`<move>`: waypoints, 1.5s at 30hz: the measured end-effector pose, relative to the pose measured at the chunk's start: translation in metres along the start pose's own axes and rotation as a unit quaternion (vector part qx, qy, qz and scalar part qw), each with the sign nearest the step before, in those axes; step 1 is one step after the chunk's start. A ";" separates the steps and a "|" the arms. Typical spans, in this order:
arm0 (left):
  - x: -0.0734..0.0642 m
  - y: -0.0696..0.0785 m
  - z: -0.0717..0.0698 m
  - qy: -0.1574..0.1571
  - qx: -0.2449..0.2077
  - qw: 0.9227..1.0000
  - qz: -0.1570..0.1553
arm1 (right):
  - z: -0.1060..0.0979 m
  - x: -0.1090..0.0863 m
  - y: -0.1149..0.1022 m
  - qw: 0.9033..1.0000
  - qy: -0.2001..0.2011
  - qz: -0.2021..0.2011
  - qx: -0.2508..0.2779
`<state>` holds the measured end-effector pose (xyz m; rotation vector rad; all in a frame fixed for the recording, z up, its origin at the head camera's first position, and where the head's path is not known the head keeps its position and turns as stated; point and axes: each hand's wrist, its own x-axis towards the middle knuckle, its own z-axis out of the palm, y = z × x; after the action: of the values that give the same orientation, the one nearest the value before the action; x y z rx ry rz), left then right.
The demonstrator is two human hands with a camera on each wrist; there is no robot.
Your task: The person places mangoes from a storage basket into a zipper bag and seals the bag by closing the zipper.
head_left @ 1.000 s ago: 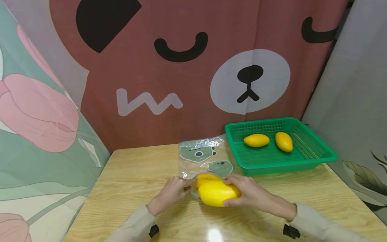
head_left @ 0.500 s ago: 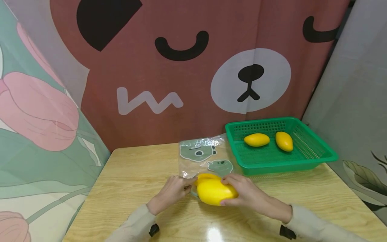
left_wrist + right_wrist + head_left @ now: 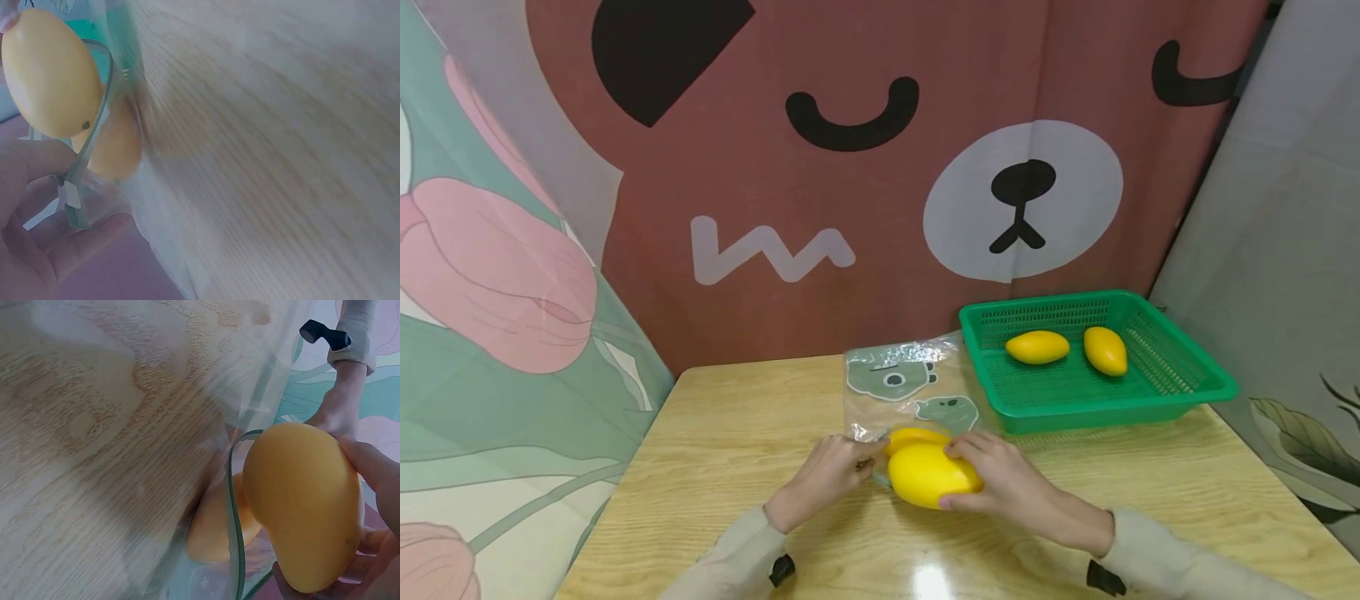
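Observation:
A clear zip bag (image 3: 880,421) with green animal prints lies on the wooden table. At its near edge my left hand (image 3: 826,477) pinches the green zip rim, close to a white slider (image 3: 70,195) in the left wrist view. My right hand (image 3: 1011,487) grips a yellow mango (image 3: 931,479) at the bag's open mouth. Behind that fruit, a second mango (image 3: 215,528) lies inside the bag, partly covered in the head view. From the right wrist view, the held mango overlaps the zip rim; how far it is inside, I cannot tell.
A green plastic basket (image 3: 1093,414) stands at the table's back right, beside the bag. Two more mangoes, one on the left (image 3: 1037,347) and one on the right (image 3: 1105,351), lie in it. A brown bear-print curtain (image 3: 760,325) hangs behind the wooden table (image 3: 715,450).
My right hand has shifted a little to the left with the mango, bringing it further over the bag's mouth. The left hand stays nearly still on the rim.

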<state>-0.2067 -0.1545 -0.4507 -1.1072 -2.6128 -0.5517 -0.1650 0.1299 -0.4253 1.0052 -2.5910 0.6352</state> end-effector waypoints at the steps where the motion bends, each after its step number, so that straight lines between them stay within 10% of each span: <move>1: 0.000 0.000 0.000 -0.001 0.000 1.000 0.000 | 0.000 0.000 0.000 1.000 0.002 0.003 -0.003; 45: 0.002 0.001 0.000 0.008 0.003 1.000 0.018 | 0.026 0.020 -0.015 0.992 0.023 0.017 -0.122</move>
<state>-0.2072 -0.1522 -0.4492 -1.1415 -2.5740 -0.5419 -0.1717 0.0960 -0.4352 0.8608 -2.5717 0.3318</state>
